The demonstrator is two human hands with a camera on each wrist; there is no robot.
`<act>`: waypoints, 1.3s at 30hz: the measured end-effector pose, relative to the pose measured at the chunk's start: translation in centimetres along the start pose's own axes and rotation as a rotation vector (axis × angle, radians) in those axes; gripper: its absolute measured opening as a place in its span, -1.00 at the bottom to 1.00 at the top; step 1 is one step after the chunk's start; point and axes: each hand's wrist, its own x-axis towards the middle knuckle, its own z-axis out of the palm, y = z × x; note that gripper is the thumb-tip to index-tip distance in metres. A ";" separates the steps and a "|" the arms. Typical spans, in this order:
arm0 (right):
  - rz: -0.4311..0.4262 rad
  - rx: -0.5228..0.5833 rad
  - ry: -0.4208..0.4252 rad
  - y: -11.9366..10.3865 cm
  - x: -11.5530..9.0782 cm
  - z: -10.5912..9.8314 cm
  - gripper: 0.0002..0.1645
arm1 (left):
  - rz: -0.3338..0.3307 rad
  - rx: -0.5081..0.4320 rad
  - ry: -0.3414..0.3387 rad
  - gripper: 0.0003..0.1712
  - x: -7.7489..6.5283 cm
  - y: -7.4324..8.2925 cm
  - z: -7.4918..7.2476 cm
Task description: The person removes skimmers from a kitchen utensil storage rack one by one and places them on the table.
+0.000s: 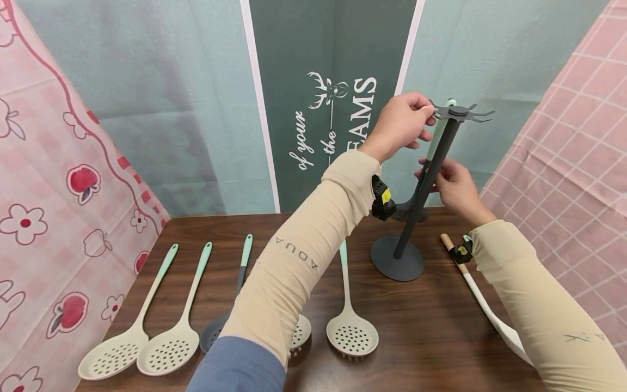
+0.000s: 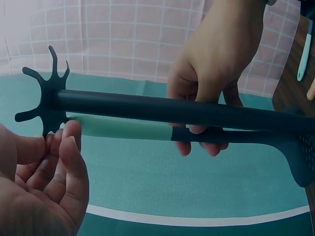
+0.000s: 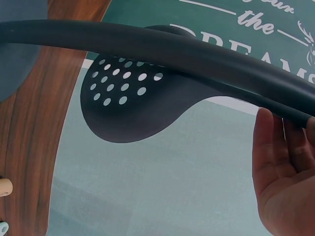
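Observation:
A dark utensil stand (image 1: 438, 163) with a round base and a crown of hooks on top leans in the head view. At the crown, my left hand (image 1: 401, 122) pinches one hook between thumb and fingers. Behind the pole hangs a dark skimmer (image 3: 147, 120) with a mint handle (image 2: 123, 128), its perforated head low down near the base. My right hand (image 1: 458, 188) holds the skimmer's dark shaft below the mint part, partly hidden by the pole. The handle's tip lies close beside the pinched hook; whether it is hung there cannot be told.
Two pale skimmers (image 1: 168, 348) lie on the left of the wooden table (image 1: 406, 337), with a dark skimmer (image 1: 213, 329) partly under my left sleeve. Another pale skimmer (image 1: 352, 335) lies mid-table. A white utensil with a wooden handle (image 1: 477, 294) lies right. Fabric hangs around the table.

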 end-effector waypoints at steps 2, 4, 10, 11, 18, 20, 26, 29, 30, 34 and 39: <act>0.001 0.002 0.011 0.0 0.0 0.0 -0.62 | -0.002 -0.010 -0.004 -0.83 0.0 0.0 -0.1; 0.003 0.001 0.030 0.1 0.1 0.0 -0.67 | -0.004 -0.015 -0.005 -0.84 0.0 -0.1 -0.1; -0.005 -0.049 0.117 0.3 0.1 -0.2 -0.75 | 0.006 -0.006 -0.007 -0.83 0.0 -0.1 -0.1; -0.008 -0.055 0.131 0.3 0.1 -0.3 -0.75 | 0.007 -0.005 -0.006 -0.83 0.0 -0.1 -0.1; 0.010 -0.104 0.212 -0.2 0.2 -0.4 -0.77 | 0.007 0.004 -0.007 -0.83 0.0 0.0 0.0; 0.014 -0.119 0.215 -0.4 0.2 -0.5 -0.76 | 0.009 0.009 -0.006 -0.83 0.0 -0.1 0.0; 0.033 -0.111 0.234 -0.6 0.6 -0.8 -0.74 | 0.010 0.022 -0.003 -0.83 0.0 -0.1 0.0; 0.058 -0.107 0.247 -0.5 0.8 -1.1 -0.75 | 0.006 0.026 -0.001 -0.84 0.0 -0.1 0.0; 0.063 -0.101 0.252 -0.4 0.8 -1.2 -0.76 | 0.005 0.029 -0.001 -0.83 0.0 -0.1 0.0; 0.071 -0.067 0.263 -0.4 0.8 -1.7 -0.79 | 0.000 0.035 0.004 -0.84 0.0 -0.1 -0.1; 0.103 -0.082 0.267 -0.7 0.3 -2.0 -0.74 | -0.006 0.044 0.006 -0.84 0.1 0.0 0.0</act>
